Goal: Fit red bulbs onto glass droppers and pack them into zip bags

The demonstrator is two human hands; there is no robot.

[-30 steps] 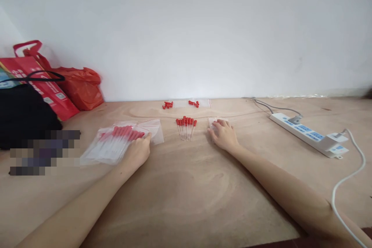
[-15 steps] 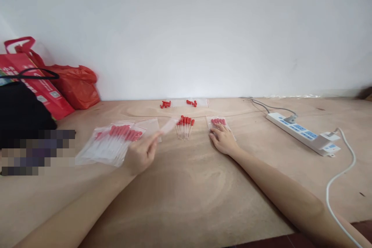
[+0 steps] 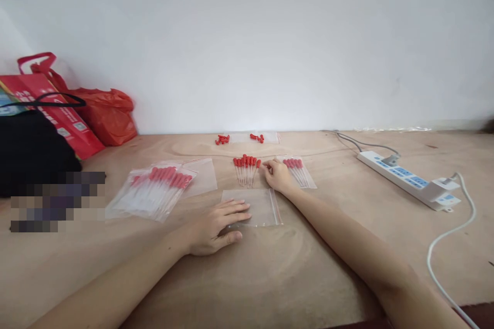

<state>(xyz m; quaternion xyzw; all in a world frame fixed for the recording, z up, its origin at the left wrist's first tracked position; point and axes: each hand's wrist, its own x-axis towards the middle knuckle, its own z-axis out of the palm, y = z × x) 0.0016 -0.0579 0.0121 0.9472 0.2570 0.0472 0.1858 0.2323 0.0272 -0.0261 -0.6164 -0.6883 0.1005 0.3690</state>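
Note:
My left hand (image 3: 219,223) lies flat, fingers spread, over the left part of an unfilled clear zip bag (image 3: 260,209) on the table. Beyond that bag sits a row of red-capped droppers (image 3: 246,164), tips toward me. At its right edge is my right hand (image 3: 277,174), its fingers curled together beside the rightmost dropper; whether they grip it is too small to tell. A clear bag with several red-capped droppers (image 3: 297,170) lies just right of that hand. To the left is a pile of filled bags (image 3: 160,190), partly over another clear bag (image 3: 204,177).
Loose red caps (image 3: 223,139) and more red caps (image 3: 257,138) lie near the wall with a clear bag. A power strip (image 3: 401,175) with a white cable (image 3: 436,247) is at right. Red bags (image 3: 110,113) and a black bag (image 3: 34,149) stand at left.
My left hand has moved right and nearer, and a clear bag now lies flat under it. My right hand has come off the filled right-hand bag and moved left to the dropper row.

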